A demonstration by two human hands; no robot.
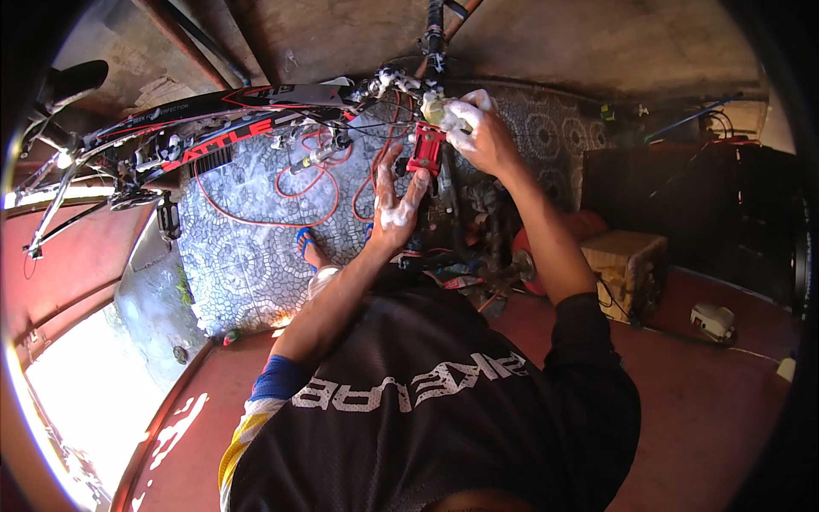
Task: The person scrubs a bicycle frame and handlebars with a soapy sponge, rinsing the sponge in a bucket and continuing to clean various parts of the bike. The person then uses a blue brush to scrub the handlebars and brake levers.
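A black and red bicycle frame stretches across the upper left, with white foam on several of its parts. Around the handlebar and stem area the foam is thickest. Below that sits a red metal bracket, attached near the bars. My right hand, covered in suds, is closed round a foamy yellowish sponge just above the bracket. My left hand has its fingers stretched apart, foam on its palm side, and its thumb touches the bracket's lower end.
An orange hose loops over the patterned floor covering. To the right stand a red tank, a wooden box and a dark cabinet-like block. A small pale device lies on the red floor. A foot in a blue flip-flop shows below.
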